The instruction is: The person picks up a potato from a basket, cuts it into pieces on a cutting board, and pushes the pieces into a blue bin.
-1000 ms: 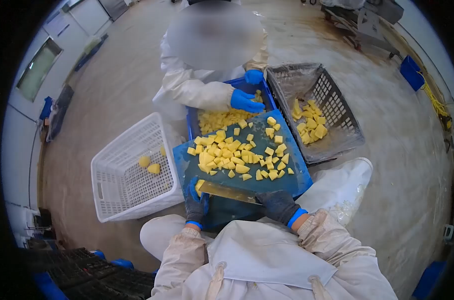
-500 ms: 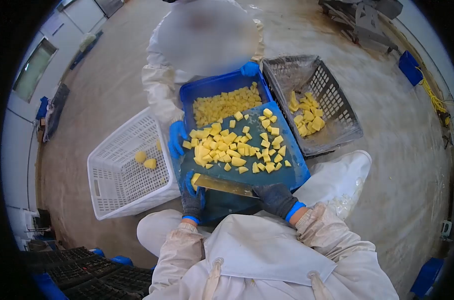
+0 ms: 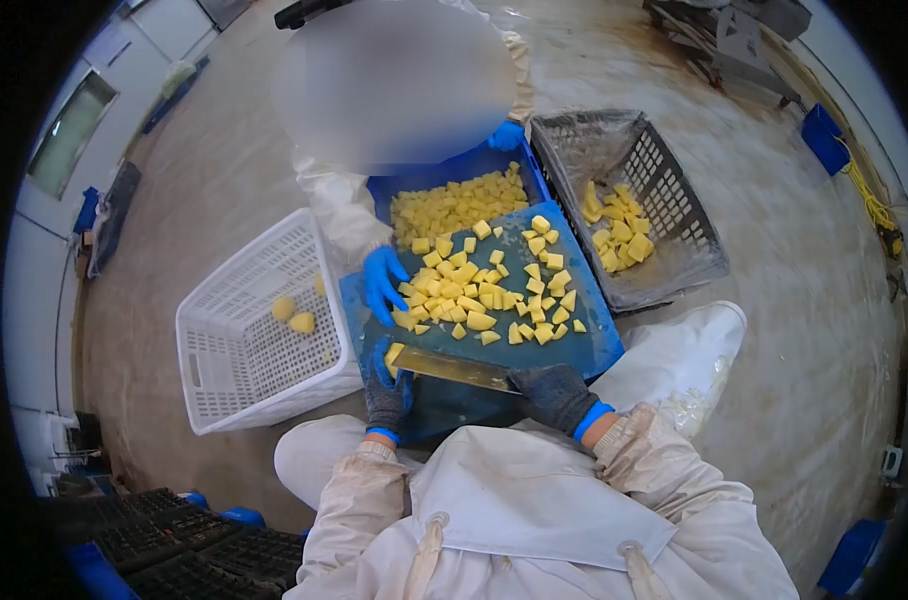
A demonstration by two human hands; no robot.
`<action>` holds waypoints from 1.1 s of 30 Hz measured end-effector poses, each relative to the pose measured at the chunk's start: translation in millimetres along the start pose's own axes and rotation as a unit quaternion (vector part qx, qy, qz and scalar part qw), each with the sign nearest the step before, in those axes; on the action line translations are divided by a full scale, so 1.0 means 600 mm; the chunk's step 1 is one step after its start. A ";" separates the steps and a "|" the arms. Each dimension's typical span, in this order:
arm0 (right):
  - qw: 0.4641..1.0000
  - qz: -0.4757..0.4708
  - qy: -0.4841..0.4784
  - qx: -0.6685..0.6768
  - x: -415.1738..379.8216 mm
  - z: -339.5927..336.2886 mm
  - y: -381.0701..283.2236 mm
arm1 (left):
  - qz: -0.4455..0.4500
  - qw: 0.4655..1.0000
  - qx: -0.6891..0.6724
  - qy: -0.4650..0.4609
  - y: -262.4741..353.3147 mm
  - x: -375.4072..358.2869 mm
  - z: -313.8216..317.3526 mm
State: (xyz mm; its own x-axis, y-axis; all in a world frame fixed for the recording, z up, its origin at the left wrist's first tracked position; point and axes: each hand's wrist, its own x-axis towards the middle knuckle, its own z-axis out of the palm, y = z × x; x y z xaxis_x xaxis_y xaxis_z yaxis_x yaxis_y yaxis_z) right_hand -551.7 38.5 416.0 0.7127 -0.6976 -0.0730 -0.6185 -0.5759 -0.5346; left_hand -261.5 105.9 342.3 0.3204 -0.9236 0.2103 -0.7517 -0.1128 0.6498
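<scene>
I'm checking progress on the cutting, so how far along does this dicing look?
Well under way. Done: yellow cubes cover the blue board and fill the blue crate behind it. In hand: the right hand holds the knife while the left hand steadies one piece. Left: two uncut pieces in the white basket, more chunks in the grey basket.

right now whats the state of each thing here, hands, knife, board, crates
left hand: gloved, holding a yellow piece at the knife tip
right hand: gloved, gripping the knife handle
knife: blade flat across the board's near edge
cutting board: covered in yellow cubes
blue crate: partly filled
grey crate: few chunks
white crate: nearly empty
</scene>
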 end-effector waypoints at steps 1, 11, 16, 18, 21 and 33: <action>1.000 -0.001 0.000 0.000 0.000 -0.001 -0.001 | 0.000 1.000 0.000 0.001 0.001 0.001 0.000; 0.999 0.020 -0.031 -0.006 0.001 -0.013 -0.009 | -0.010 1.000 0.005 -0.014 0.006 0.001 -0.003; 0.999 0.027 -0.038 -0.021 0.000 0.001 -0.001 | 0.006 1.000 0.003 -0.007 0.001 0.002 -0.002; 0.999 0.030 -0.027 -0.023 -0.002 0.009 0.004 | 0.000 1.000 0.007 -0.012 0.000 0.001 -0.001; 0.999 0.021 -0.022 -0.020 -0.001 0.005 0.001 | 0.000 1.000 0.002 -0.010 -0.004 0.000 0.000; 1.000 0.014 -0.009 -0.022 -0.001 -0.003 -0.005 | 0.010 1.000 0.012 -0.006 -0.007 0.000 0.000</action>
State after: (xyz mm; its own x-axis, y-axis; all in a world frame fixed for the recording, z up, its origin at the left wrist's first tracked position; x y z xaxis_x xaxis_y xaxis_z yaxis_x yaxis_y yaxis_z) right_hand -550.6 39.8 419.2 0.6997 -0.7070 -0.1025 -0.6524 -0.5740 -0.4949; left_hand -258.5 106.2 339.6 0.2983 -0.9301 0.2143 -0.7711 -0.1026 0.6284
